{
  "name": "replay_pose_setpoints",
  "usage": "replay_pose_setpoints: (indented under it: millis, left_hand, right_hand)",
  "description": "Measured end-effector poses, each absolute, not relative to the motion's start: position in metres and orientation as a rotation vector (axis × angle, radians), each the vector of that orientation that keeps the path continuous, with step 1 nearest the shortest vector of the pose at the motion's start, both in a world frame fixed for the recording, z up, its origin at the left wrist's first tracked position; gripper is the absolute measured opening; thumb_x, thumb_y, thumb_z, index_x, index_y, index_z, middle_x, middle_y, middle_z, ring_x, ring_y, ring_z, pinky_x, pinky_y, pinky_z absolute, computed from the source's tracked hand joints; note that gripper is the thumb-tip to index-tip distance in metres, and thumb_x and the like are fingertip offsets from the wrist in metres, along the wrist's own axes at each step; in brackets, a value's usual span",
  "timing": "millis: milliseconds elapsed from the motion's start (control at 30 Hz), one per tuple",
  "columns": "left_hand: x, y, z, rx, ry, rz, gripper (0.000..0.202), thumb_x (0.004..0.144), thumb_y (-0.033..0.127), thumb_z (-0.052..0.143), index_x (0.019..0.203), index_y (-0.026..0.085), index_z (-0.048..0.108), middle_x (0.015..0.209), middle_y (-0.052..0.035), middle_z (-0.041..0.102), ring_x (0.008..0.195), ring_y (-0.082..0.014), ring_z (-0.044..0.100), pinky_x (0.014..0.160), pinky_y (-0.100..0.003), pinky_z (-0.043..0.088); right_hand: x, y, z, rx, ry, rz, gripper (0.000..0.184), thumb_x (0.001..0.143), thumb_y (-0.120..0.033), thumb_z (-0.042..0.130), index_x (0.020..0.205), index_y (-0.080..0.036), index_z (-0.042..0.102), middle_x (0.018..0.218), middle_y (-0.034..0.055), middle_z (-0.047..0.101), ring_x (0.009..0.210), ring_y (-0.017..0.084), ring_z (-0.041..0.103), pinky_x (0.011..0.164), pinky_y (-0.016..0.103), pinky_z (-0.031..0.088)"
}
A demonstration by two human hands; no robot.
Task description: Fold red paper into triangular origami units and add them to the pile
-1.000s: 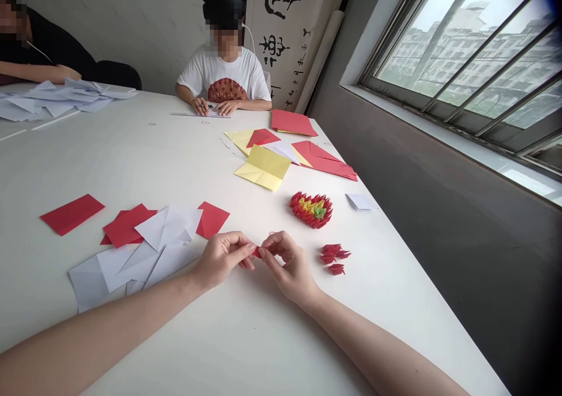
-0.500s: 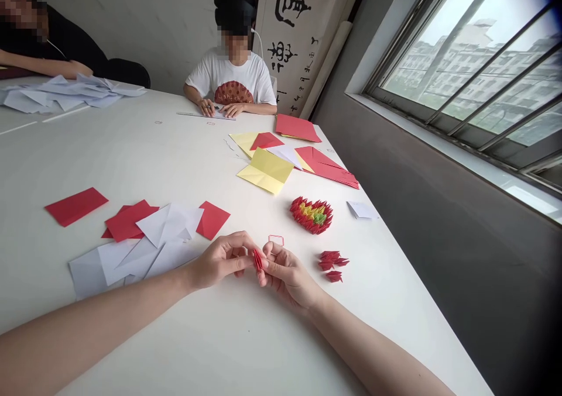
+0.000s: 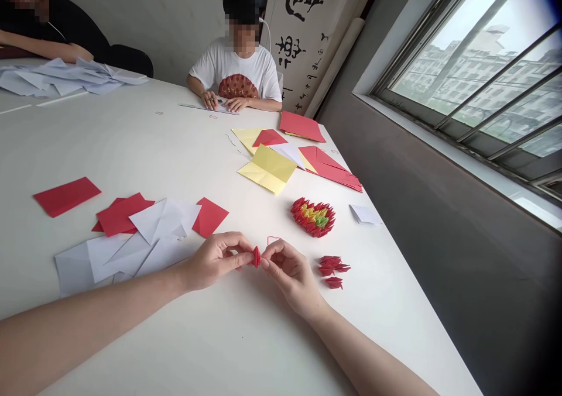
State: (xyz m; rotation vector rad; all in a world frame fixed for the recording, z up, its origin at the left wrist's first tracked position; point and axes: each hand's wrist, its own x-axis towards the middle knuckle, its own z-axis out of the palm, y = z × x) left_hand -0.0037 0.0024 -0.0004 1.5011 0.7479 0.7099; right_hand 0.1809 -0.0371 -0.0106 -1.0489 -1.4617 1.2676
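Observation:
Between my two hands, just above the white table (image 3: pixel 184 349), is a small folded piece of red paper (image 3: pixel 257 257) with pleated layers. My left hand (image 3: pixel 222 260) pinches it from the left with thumb and fingers. The thumb and index fingertips of my right hand (image 3: pixel 287 273) close on its right edge. To the right of my right hand lie several small folded red pieces (image 3: pixel 332 265). Beyond them sits a cluster of red, yellow and green folded pieces (image 3: pixel 312 216) fitted together.
Left of my hands are white paper sheets (image 3: pixel 74 267) and red paper sheets (image 3: pixel 211 217). Farther back lie yellow sheets (image 3: pixel 267 168) and red sheets (image 3: pixel 302 127). A folded white paper (image 3: pixel 366 214) rests near the right edge. One person (image 3: pixel 239 74) sits opposite, another at far left.
My right hand has turned and drawn back slightly, so its fingertips now meet the red piece's edge. The piece stands more upright in my left fingers. The view has shifted a little.

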Motion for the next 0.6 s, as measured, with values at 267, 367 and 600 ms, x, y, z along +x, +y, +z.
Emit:
replay_pose_setpoints:
  millis: [267,367,600]
  left_hand:
    - [-0.0033,0.0013,-0.0050,1.455,0.699,0.660,0.016,0.084,0.026,0.053,0.075,0.016,0.061,0.076,-0.0034,0.060,0.077,-0.0158,0.057,0.073,-0.029,0.047]
    - [-0.0039,0.0027,-0.0037,1.429,0.675,0.588,0.015,0.085,0.026,0.051,0.077,0.016,0.058,0.077,-0.0025,0.057,0.075,-0.0155,0.056,0.071,-0.030,0.048]
    - [-0.0050,-0.0004,0.0005,1.435,0.665,0.462,0.023,0.090,0.036,0.041,0.077,0.018,0.047,0.065,0.0027,0.049,0.053,-0.0103,0.051,0.054,-0.024,0.042]
  right_hand:
    - [0.1805,-0.0401,-0.0076,-1.148,-1.653,1.086,0.007,0.083,-0.025,0.057,0.083,-0.018,0.055,0.078,0.0036,0.060,0.066,0.014,0.052,0.061,0.028,0.044]
    - [0.1799,-0.0413,-0.0054,-1.126,-1.694,1.121,0.004,0.083,-0.022,0.055,0.086,-0.019,0.054,0.080,0.0036,0.060,0.064,0.013,0.051,0.059,0.027,0.043]
    - [0.1768,-0.0432,-0.0106,-1.044,-1.731,1.091,0.003,0.085,-0.019,0.051,0.088,-0.019,0.052,0.080,0.0044,0.060,0.069,0.014,0.056,0.063,0.028,0.047]
